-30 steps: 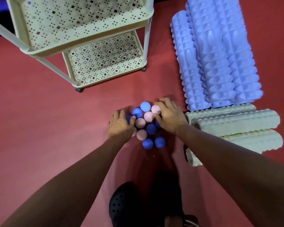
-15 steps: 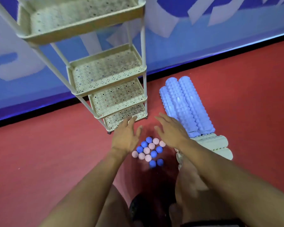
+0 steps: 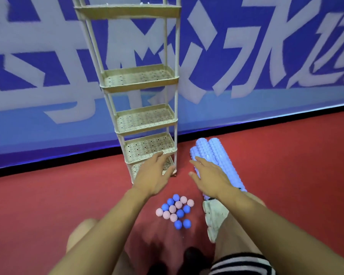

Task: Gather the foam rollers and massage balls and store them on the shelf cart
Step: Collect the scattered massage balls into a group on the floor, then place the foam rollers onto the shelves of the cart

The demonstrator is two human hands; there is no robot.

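Several spiky massage balls, blue and pink, lie clustered on the red floor below my hands. Lilac foam rollers lie side by side to the right, and cream foam rollers are mostly hidden under my right forearm. The cream shelf cart stands tall against the wall with several perforated tiers. My left hand hovers open in front of the cart's lowest tiers. My right hand hovers open over the near end of the lilac rollers. Neither hand holds anything.
A blue wall banner with large pale characters runs behind the cart, with a black strip at its base. My knees and dark shoes show at the bottom. Red floor stretches to both sides.
My head has risen and the view now takes in the whole cart. Both hands lifted off the massage balls and spread open above them; the balls stayed on the floor.
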